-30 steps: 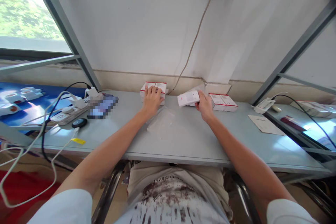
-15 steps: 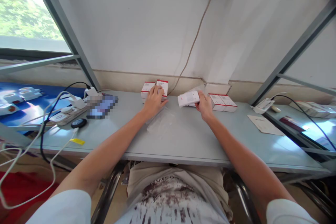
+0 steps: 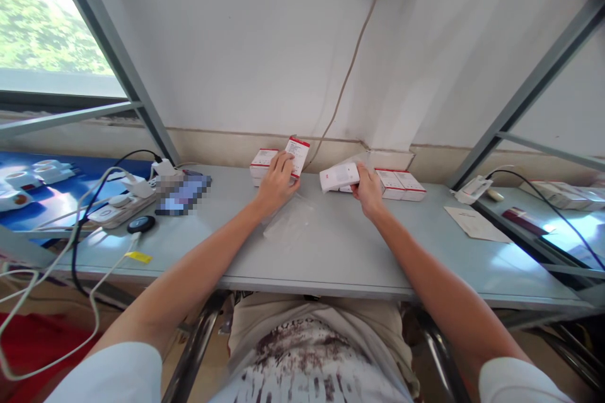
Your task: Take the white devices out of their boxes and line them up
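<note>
My left hand [image 3: 278, 184] grips a small white box with red edges [image 3: 299, 152], tilted to the right beside other red-edged boxes [image 3: 261, 162] at the back of the desk. My right hand [image 3: 367, 189] is closed on a white box [image 3: 339, 176], held at a slant, with clear plastic around it. Just right of that hand, more red-and-white boxes [image 3: 399, 184] stand in a row. A clear plastic bag [image 3: 289, 221] lies flat on the grey desk [image 3: 331, 258], below my left hand.
At the left are a phone [image 3: 183, 194], a power strip [image 3: 118, 209], a round black device [image 3: 141, 223] and loose cables. A paper sheet [image 3: 476, 225] and a white charger [image 3: 472, 190] lie at the right. A cable [image 3: 352, 63] hangs down the wall.
The box in my left hand has lifted slightly and tilted rightward, away from the boxes beside it. My right hand and its box have barely moved.
</note>
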Motion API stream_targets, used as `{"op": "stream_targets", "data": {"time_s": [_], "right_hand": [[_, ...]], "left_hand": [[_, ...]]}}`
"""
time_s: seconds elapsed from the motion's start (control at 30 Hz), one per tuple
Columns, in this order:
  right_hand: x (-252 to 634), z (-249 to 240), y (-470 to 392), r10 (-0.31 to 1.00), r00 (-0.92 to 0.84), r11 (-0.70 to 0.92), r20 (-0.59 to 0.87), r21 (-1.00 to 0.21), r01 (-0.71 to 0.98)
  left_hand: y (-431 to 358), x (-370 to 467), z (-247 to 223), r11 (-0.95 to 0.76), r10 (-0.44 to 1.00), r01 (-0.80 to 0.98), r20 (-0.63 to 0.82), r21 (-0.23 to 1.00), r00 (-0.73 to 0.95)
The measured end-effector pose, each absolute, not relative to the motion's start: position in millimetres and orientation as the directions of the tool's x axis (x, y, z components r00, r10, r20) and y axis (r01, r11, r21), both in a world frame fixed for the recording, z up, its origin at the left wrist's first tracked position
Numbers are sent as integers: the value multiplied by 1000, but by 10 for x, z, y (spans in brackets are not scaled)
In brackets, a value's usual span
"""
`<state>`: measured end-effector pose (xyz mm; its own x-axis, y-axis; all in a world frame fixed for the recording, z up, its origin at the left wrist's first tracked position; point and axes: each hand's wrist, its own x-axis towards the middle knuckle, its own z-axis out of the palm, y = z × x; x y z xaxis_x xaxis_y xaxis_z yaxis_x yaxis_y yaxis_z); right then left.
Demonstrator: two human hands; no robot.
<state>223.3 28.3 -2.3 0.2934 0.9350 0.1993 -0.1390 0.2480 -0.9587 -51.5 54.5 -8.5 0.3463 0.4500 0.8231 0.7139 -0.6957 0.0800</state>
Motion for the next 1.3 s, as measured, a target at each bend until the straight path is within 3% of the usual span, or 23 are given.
{"op": "stream_targets", "data": {"time_s": [0.1,0.2,0.37,0.43,0.57,0.73,0.93,1.0,1.17,1.3], "right_hand": [[2204,34,247,916,349,270,196,-947,-177],[2204,92,228,936,313,273,163,-897,-348],[2246,134,218,955,281,235,96,-822,-519],[2264,135,211,966,243,214,88,-803,-556],[2299,145,205,971,210,224,118,-762,-608],[2303,218,180,983,145,181,115,-771,-610],[2189,262,84,991,55,133,121,-879,-458],[2179,261,78,990,72,137,118,-882,-450],[2249,265,133,974,197,199,113,-841,-503],[2293,235,177,974,219,167,62,-846,-506]], "left_hand": [[465,-466,-45,-749,410,655,847,101,338],[351,-396,-4,-779,433,603,845,174,315],[225,-259,-20,-738,642,429,738,521,209],[223,-217,-59,-734,675,312,700,603,233],[230,-181,-131,-761,640,185,673,622,370],[168,-163,-141,-765,639,258,640,591,427],[127,-141,-99,-728,683,379,645,571,343],[125,-160,-66,-740,654,459,685,491,321],[85,-215,48,-696,553,701,739,157,384],[47,-226,77,-680,524,733,716,25,462]]}}
